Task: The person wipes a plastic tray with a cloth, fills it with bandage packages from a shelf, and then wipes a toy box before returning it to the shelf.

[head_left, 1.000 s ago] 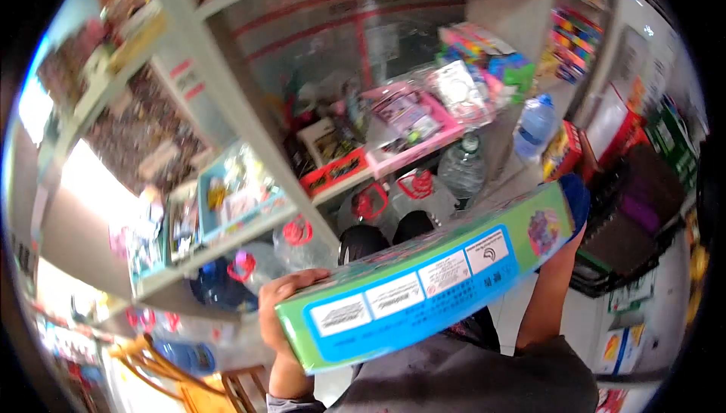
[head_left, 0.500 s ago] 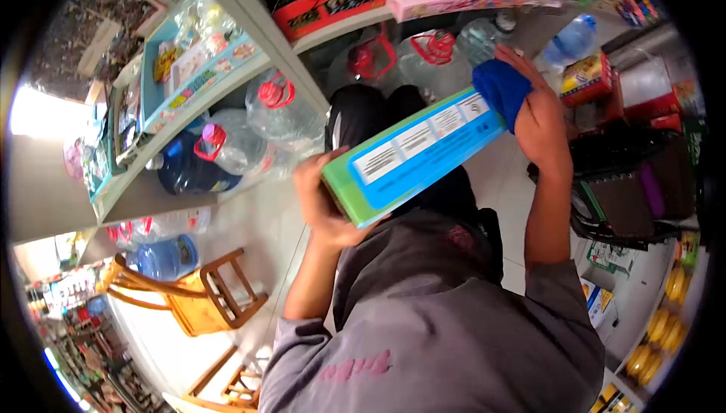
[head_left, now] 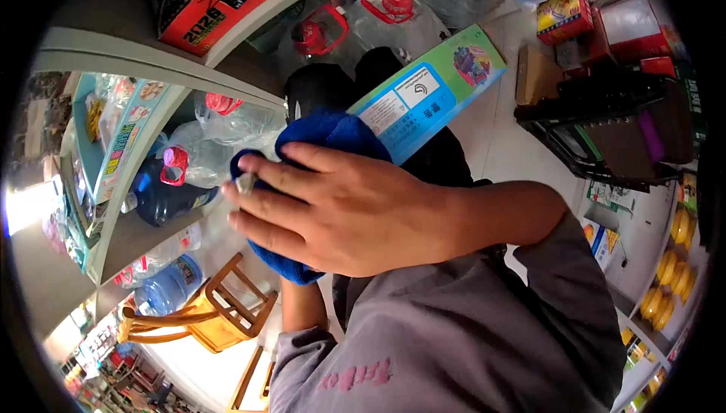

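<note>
A long green and blue cardboard box (head_left: 423,95) with white label panels slants across my lap, its lower left end hidden. My right hand (head_left: 340,205) lies over that end, fingers somewhat spread, holding a bunched blue cloth (head_left: 333,127) against it. Parts of the cloth stick out above and below the hand. My left forearm (head_left: 302,307) comes up from below to the covered end of the box. The left hand itself is hidden behind the cloth and right hand; the box stays held up there.
Large clear bottles with red handles (head_left: 318,35) stand under the shelf ahead, more at left. A wooden chair (head_left: 219,311) is at lower left. On the right are a black crate (head_left: 597,122), a red and yellow box (head_left: 563,16) and shelves with yellow packs (head_left: 665,277).
My right hand has moved with the blue cloth from the box's upper right end to its lower left end, now covering my left hand. The upper end is now uncovered.
</note>
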Demonstrator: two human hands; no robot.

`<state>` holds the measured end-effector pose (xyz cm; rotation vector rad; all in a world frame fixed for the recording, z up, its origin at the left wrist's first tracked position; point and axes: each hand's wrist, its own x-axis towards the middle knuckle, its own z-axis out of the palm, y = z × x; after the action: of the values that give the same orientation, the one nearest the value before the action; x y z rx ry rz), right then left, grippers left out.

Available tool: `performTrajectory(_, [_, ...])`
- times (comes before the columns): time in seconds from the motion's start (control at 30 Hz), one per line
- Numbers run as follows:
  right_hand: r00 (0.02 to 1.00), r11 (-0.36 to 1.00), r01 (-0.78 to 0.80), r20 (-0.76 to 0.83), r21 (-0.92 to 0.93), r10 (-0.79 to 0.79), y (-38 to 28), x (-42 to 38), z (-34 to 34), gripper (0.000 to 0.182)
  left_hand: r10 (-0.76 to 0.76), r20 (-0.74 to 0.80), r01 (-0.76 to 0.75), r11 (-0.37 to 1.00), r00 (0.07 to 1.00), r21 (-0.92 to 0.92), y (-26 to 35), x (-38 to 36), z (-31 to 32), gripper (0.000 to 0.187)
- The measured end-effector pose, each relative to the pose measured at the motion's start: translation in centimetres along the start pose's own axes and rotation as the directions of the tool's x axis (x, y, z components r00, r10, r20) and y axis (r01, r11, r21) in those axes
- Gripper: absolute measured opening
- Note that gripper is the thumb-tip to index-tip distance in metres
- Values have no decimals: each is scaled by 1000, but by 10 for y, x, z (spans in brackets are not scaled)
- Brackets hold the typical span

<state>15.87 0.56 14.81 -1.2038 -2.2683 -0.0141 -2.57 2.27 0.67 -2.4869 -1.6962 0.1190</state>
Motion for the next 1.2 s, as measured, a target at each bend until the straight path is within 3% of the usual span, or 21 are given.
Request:
performTrajectory(0.03, [1000, 999, 23, -10, 48, -23, 5, -3, 2, 50, 62, -68, -79, 960, 996, -268, -1, 2, -1, 67])
performTrajectory(0.1, [1000, 997, -15, 22, 75, 14, 16, -12, -4, 48, 118, -230, -249, 661, 966, -708, -3, 9, -12, 74])
performTrajectory(0.17, [992, 995, -96, 83, -3, 95, 37, -25, -22, 47, 60, -384, -388, 160, 921, -907, -5, 15, -22, 83])
performTrajectory(0.2, [985, 991, -126, 109, -45, 130, 52, -34, -31, 47, -13, -331, -330, 47, 944, -943, -6, 12, -3, 98])
performTrajectory(0.23, [972, 977, -196, 115, -81, 204, 70, -45, -41, 50, -87, -275, -281, -76, 958, -957, -7, 9, 16, 114])
performTrajectory(0.33, [851, 842, -519, 7, -149, 526, 132, -103, -61, 60, -61, -341, -342, -6, 938, -940, -6, 12, 16, 127])
performTrajectory(0.4, [732, 733, -681, -41, 6, 680, 157, -125, -75, 67, -35, -374, -372, 56, 927, -927, -5, 15, 16, 127])
performTrajectory(0.47, [750, 740, -661, -93, -127, 654, 154, -124, -65, 67, -17, -365, -361, 105, 931, -927, -7, 17, 18, 127])
performTrajectory(0.5, [755, 730, -655, -126, -195, 644, 144, -117, -60, 67, -55, -308, -304, 65, 950, -950, -6, 16, 20, 128])
performTrajectory(0.6, [881, 874, -472, -51, -117, 470, 85, -63, -38, 55, -85, -262, -253, 102, 961, -962, -6, 15, 23, 91])
performTrajectory(0.63, [887, 887, -459, -21, 60, 461, 65, -46, -34, 53, -115, -185, -182, 35, 976, -983, -7, 11, 25, 80])
performTrajectory(0.67, [918, 907, -393, 3, 148, 397, 47, -32, -24, 43, -111, -29, -62, -304, 993, -951, -10, 6, 34, 71])
performTrajectory(0.7, [943, 914, -328, 26, 238, 332, 30, -18, -14, 35, -104, 127, 37, -611, 986, -791, -14, 1, 42, 62])
performTrajectory(0.73, [991, 976, -124, -33, 177, 132, 14, -9, -5, 32, -117, 210, 74, -688, 971, -722, -11, -2, 44, 68])
performTrajectory(0.83, [991, 979, -36, -120, 201, 61, 3, 5, 12, 34, -182, -22, -71, -267, 983, -961, -11, 1, 40, 89])
performTrajectory(0.9, [989, 972, -41, -129, 232, 73, 13, -2, 13, 34, -188, -131, -148, -80, 973, -986, -18, 0, 38, 103])
performTrajectory(0.97, [993, 978, -66, -88, 196, 84, 37, -14, -7, 36, -178, -181, -186, -15, 967, -982, -21, 1, 40, 118])
performTrajectory(1.03, [969, 965, -244, -4, 98, 245, 72, -38, -35, 53, -181, -226, -227, 18, 957, -974, -20, 5, 38, 133])
performTrajectory(1.1, [919, 915, -395, -33, -89, 393, 109, -74, -51, 61, -205, -300, -293, 64, 932, -954, -11, 12, 30, 132])
performTrajectory(1.2, [764, 782, -624, -197, 16, 614, 161, -132, -70, 52, -169, -336, -329, 71, 927, -942, -5, 17, 14, 128])
